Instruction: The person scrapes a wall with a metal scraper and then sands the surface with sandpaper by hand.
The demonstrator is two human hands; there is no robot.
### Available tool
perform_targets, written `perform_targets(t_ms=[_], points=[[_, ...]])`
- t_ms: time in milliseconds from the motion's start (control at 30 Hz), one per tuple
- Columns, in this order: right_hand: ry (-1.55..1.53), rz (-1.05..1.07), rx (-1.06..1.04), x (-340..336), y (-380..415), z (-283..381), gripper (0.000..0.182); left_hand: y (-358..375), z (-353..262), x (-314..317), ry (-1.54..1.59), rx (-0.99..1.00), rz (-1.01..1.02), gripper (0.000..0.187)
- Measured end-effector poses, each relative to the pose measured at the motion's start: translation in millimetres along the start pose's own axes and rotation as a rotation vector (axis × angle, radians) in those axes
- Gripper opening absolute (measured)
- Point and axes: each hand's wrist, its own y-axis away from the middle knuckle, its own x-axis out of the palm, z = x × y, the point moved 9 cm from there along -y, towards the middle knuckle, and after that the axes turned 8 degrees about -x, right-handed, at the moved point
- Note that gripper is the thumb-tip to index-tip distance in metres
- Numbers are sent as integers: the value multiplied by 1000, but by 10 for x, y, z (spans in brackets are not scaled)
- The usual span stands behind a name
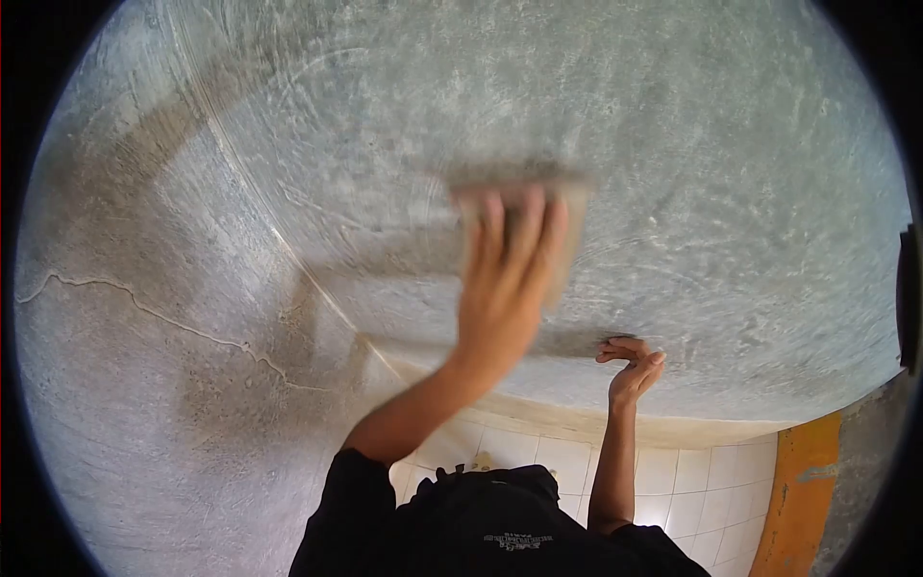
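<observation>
My left hand (508, 284) presses a flat tan piece (569, 226), which looks like a sheet of sandpaper, against the grey wall (731, 173). Both the hand and the sheet are smeared by motion, and its fingers lie spread over the sheet. Lower and to the right, my right hand (635, 370) is at the same wall, its fingers bent and the thumb apart, with nothing seen in it. Its fingertips appear to touch the wall. Faint swirling marks cover the wall's surface.
A second wall (192, 385) with a long crack (154, 313) meets the first at a corner on the left. Pale floor tiles (692, 490) lie below. An orange strip (798, 490) stands at the lower right, and a dark object (909, 298) at the right edge.
</observation>
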Motion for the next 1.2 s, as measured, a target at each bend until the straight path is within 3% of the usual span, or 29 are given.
perform_targets(t_ms=[100, 200, 300, 367, 467, 567, 633, 700, 800, 900, 1033, 1100, 1200], points=[[-24, -8, -5, -16, 2, -4, 89, 989, -116, 576, 40, -74, 274, 65], [-26, -18, -25, -18, 11, -17, 88, 1114, -3, 661, 50, -138, 287, 69], [2, 6, -33, -13, -2, 22, 88, 251, 162, 135, 60, -116, 26, 86], [-7, -14, -23, -5, 4, 8, 88, -289, 246, -281, 40, -156, 32, 92], [-12, -28, -6, -11, 15, -18, 88, -520, 246, -487, 35, -132, 8, 93], [-19, -40, -4, -20, 20, -14, 88, -34, 186, -106, 91, -149, 37, 88], [-32, -59, 5, -43, 32, -19, 87, 684, 180, 402, 123, -207, 75, 88], [-38, -62, 10, -21, 39, -19, 87, 1409, 174, 844, 238, -317, 298, 89], [-26, -53, 11, -14, 17, -17, 88, 1346, 279, 761, 244, -411, 276, 94], [-29, -63, 22, -27, 40, -17, 87, 457, 561, 109, 138, -409, 45, 99], [-21, -76, 27, -23, 32, -9, 87, -283, 795, -469, 100, -396, -63, 100], [-22, -86, 29, -15, 40, -10, 86, -256, 805, -485, 74, -364, -68, 104], [-23, -102, 34, -15, 32, -8, 87, 400, 809, -31, 105, -454, -7, 106]])
